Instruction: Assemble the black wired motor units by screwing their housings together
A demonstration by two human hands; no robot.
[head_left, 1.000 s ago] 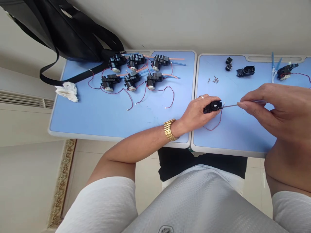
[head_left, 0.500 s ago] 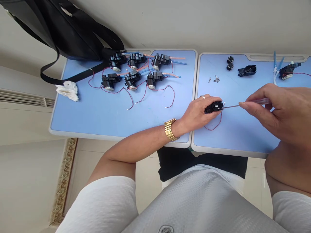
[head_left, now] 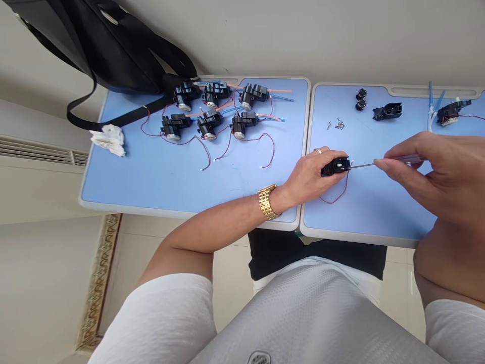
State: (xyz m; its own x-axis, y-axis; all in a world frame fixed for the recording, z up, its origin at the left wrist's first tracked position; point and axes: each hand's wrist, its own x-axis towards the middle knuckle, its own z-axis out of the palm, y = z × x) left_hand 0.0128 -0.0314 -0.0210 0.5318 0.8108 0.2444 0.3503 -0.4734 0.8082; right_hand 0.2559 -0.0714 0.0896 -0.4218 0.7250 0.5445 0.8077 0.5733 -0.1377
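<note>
Over the right table, my left hand (head_left: 308, 174) grips a small black motor housing (head_left: 336, 166) between thumb and fingers. A twisted red-and-black wire (head_left: 344, 192) hangs from it onto the table. My right hand (head_left: 435, 169) is closed round a screwdriver (head_left: 407, 159) with a clear handle. The thin shaft points left, and its tip meets the right end of the housing; the exact contact spot is too small to make out. Beyond my hands lie loose screws (head_left: 340, 123), two small round black parts (head_left: 361, 99) and a black plastic cover (head_left: 387, 111).
On the left table (head_left: 151, 177) sit several black motor units (head_left: 209, 124) with tubes and wires. A crumpled tissue (head_left: 108, 140) and a black bag (head_left: 113, 55) with its strap are at far left. Another unit (head_left: 452, 112) with blue tubes stands at back right.
The whole view has shifted slightly, moving the scene a little to the right. Both hands keep the same grip, and the screwdriver stays at the housing's right end.
</note>
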